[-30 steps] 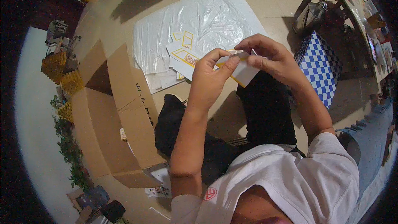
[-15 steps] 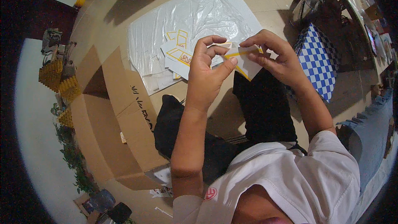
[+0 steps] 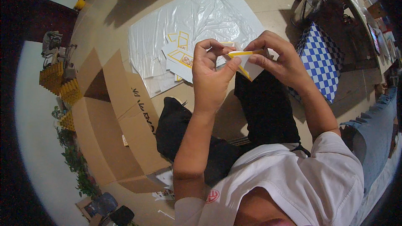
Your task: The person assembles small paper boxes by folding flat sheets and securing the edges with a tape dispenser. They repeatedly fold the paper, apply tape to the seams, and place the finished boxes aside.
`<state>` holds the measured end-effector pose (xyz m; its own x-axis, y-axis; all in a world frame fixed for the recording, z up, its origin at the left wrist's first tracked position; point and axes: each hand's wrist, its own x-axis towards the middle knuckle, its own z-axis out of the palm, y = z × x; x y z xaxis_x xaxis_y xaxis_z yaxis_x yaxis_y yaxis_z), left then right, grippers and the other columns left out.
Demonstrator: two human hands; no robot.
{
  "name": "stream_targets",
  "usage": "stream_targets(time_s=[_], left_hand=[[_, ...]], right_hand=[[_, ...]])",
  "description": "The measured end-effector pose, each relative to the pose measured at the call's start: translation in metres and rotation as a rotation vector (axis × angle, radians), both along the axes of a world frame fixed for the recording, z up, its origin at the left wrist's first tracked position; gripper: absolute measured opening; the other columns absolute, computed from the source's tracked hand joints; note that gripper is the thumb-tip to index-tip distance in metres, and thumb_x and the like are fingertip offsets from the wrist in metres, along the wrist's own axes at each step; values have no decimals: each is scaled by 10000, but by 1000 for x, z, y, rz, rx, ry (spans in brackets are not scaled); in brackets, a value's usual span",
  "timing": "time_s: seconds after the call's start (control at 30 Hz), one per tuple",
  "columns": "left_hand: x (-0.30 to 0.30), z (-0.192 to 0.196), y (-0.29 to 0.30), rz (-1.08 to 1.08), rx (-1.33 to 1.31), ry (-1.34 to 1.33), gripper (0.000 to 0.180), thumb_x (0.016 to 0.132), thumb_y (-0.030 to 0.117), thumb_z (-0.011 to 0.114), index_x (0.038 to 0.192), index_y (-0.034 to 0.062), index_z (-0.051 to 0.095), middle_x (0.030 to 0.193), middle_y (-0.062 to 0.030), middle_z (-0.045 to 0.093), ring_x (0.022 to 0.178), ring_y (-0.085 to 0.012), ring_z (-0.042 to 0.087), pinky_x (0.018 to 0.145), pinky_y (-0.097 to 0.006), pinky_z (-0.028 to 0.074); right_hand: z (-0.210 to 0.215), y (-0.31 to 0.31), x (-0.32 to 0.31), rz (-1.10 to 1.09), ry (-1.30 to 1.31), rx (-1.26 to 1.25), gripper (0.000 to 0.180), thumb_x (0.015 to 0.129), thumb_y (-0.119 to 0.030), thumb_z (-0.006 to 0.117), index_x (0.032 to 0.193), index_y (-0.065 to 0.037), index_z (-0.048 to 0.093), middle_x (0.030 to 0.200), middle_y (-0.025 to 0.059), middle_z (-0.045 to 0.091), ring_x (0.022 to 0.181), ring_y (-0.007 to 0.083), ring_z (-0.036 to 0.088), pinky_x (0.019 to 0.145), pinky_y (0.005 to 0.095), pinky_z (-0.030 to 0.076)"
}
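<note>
Between my two hands is a small folded card piece (image 3: 253, 68), white with yellow edging, held above my knees. My left hand (image 3: 210, 65) is closed on its left side, thumb on the near face and index finger curled at the top edge. On the other side my right hand (image 3: 278, 60) pinches the upper right edge between thumb and fingers. Part of the card is hidden behind the fingers. Just beyond my left hand, several flat white cards with yellow outlines (image 3: 178, 60) lie overlapping on a white sheet wrapped in clear plastic (image 3: 153, 35).
An open cardboard box (image 3: 136, 119) stands to my left, a small printed piece (image 3: 124, 141) inside. At the right is a blue-and-white checkered object (image 3: 320, 65), near a table (image 3: 372, 52). Plants (image 3: 75, 163) line the far left.
The card piece has tilted and its yellow top edge looks more folded over. My left hand has shifted slightly right, and my right fingers have closed in along the upper edge.
</note>
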<state>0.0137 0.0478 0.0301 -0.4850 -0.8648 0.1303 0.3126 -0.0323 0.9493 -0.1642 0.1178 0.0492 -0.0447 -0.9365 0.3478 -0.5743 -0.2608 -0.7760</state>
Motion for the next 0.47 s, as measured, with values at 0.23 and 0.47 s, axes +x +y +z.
stream_targets(time_s=[0.23,0.47], left_hand=[[0,7,2,88,-500,-376,255,815,32,694,1046,38,587,1009,-94,623,1025,-201,587,881,-309,462],[4,1,-3,163,-400,-293,94,857,85,679,943,50,660,1033,-96,611,1079,-241,576,981,-357,410]], right_hand=[[0,5,-2,-16,-162,70,176,807,-122,726,948,-38,664,924,61,580,934,189,574,791,297,463],[-12,1,-8,-149,-298,-194,379,854,-167,678,1209,-93,570,1209,96,556,1191,196,503,1055,357,349]])
